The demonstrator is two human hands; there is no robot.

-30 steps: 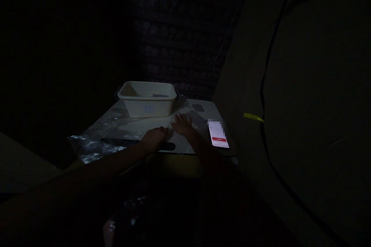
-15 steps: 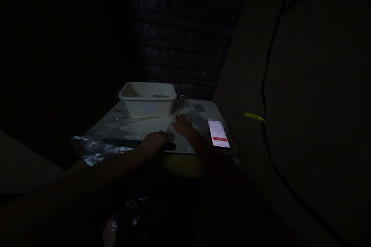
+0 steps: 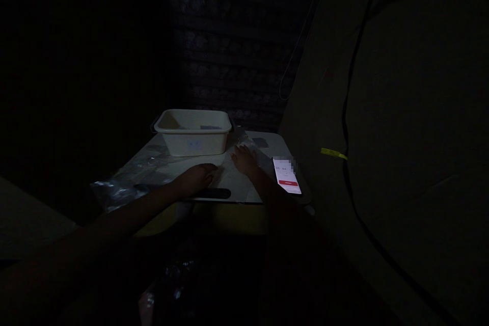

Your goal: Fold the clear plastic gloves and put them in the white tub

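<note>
In dim light, my right hand (image 3: 244, 160) lies with its fingers spread on thin clear plastic on the white table (image 3: 239, 191). My left hand (image 3: 198, 178) is at the table's front half with its fingers curled together; what they grip, perhaps an edge of clear film, is too dark to make out. Just under my left hand runs a dark flat bar (image 3: 214, 193) along the front edge. Behind both hands stands a cream plastic tub (image 3: 194, 143) with something flat and greyish inside.
A lit phone (image 3: 287, 175) lies at the table's right side. Crumpled clear plastic (image 3: 116, 194) hangs over the left front corner. A black cable with a yellow tag (image 3: 333, 153) runs down the right wall. A dark patch (image 3: 260, 142) marks the table's back right.
My left hand has moved slightly left and farther up the table, off the dark bar. My right hand has shifted a little forward and to the right.
</note>
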